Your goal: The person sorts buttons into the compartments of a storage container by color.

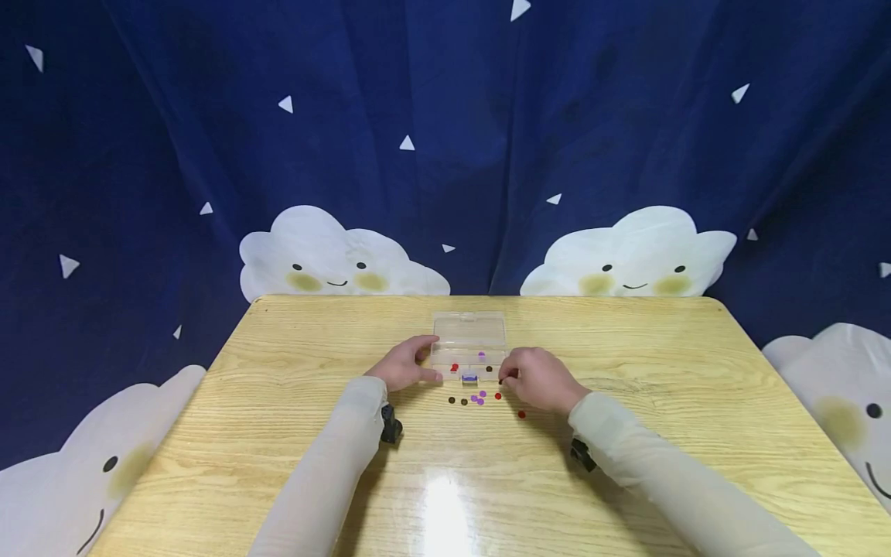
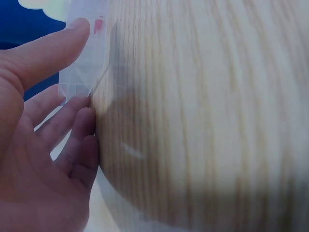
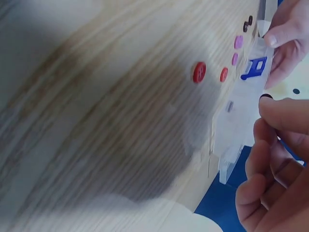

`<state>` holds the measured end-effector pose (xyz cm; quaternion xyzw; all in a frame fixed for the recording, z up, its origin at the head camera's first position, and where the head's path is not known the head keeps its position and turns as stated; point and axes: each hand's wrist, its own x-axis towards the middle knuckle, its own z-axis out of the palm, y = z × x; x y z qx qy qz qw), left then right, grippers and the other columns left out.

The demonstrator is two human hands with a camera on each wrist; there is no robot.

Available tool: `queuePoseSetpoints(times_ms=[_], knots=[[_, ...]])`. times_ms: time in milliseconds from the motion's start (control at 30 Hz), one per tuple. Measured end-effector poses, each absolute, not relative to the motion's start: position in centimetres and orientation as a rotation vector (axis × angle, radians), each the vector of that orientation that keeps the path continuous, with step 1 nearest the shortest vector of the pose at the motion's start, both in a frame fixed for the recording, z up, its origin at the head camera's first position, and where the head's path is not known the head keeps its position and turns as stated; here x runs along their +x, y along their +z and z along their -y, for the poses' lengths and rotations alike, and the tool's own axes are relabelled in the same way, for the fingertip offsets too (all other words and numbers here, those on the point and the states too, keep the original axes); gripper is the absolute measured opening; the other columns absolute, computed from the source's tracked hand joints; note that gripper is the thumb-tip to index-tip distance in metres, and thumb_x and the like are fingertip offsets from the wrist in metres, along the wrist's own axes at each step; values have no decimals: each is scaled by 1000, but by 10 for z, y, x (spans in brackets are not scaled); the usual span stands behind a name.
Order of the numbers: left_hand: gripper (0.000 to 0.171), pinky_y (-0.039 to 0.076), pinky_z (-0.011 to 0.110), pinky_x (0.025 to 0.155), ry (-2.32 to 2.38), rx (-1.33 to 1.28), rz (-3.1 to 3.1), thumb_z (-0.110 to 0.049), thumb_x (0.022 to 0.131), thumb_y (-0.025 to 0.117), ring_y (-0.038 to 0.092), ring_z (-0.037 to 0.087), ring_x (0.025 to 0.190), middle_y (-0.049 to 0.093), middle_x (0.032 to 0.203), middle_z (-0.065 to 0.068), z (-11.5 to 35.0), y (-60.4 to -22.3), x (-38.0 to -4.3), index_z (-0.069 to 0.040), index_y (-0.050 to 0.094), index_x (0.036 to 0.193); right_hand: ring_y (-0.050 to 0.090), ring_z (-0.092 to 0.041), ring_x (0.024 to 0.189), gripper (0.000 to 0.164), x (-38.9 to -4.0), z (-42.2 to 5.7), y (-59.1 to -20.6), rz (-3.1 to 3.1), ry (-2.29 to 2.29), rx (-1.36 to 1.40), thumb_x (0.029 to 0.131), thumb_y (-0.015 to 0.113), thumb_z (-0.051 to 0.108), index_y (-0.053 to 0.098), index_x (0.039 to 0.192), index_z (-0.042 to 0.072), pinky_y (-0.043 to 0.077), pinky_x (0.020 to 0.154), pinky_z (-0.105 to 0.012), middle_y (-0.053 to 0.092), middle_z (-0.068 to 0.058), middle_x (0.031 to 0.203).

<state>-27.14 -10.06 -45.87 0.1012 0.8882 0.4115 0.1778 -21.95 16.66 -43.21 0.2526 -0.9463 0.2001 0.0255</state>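
Note:
A clear plastic box [image 1: 445,357] lies on the table with its lid [image 1: 469,331] folded back and a blue latch [image 1: 469,378] at its front. My left hand [image 1: 404,365] holds the box's left end, thumb at the front corner and fingers toward the back. Between thumb and fingertip, my right hand [image 1: 539,377] pinches a small dark button [image 3: 266,96], close to the box's front right corner. Inside the box sit red buttons [image 1: 455,367], a purple button [image 1: 481,354] and a dark button [image 1: 489,369] in separate spots.
In front of the box lie two dark brown buttons [image 1: 464,402], several purple buttons [image 1: 480,401] and two red ones, the nearer red button [image 1: 522,415] beneath my right wrist. The wooden table [image 1: 313,348] ends at a dark blue curtain [image 1: 459,186] with clouds.

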Motion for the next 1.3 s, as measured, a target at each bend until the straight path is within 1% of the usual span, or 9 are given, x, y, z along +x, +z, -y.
queuePoseSetpoints(times_ms=[167, 367, 667, 1133, 1300], knots=[[77, 40, 46, 113, 1170, 288, -2514, -20, 82, 82, 49, 29, 133, 52, 146, 9, 101, -459, -271, -19, 45, 150, 64, -12, 76, 11, -223, -170, -431, 2904, 641, 749, 83, 71, 1, 77, 83, 10, 55, 73, -32, 72, -2, 84], [77, 40, 46, 113, 1167, 286, -2523, -20, 82, 82, 49, 29, 132, 53, 145, 9, 100, -459, -271, -19, 45, 150, 61, -9, 74, 10, -225, -172, -432, 2914, 645, 710, 84, 72, 3, 77, 83, 11, 53, 72, -30, 72, -1, 82], [77, 41, 46, 112, 1159, 285, -2525, -20, 82, 82, 50, 28, 131, 54, 143, 8, 100, -459, -272, -20, 45, 150, 62, -10, 73, 11, -230, -175, -432, 2898, 651, 707, 83, 72, 2, 77, 83, 10, 54, 70, -31, 72, -1, 81], [77, 41, 45, 111, 1150, 296, -2531, -19, 82, 82, 51, 27, 128, 54, 141, 9, 100, -461, -272, -19, 45, 150, 62, -13, 76, 11, -241, -176, -432, 2939, 692, 611, 86, 69, 4, 77, 86, 11, 54, 75, -35, 72, -2, 82], [77, 41, 45, 110, 1136, 305, -2538, -20, 82, 82, 51, 26, 125, 55, 139, 9, 100, -459, -272, -18, 45, 150, 62, -13, 75, 11, -247, -176, -433, 2940, 696, 578, 88, 68, 6, 77, 87, 12, 54, 73, -35, 72, -2, 83]])
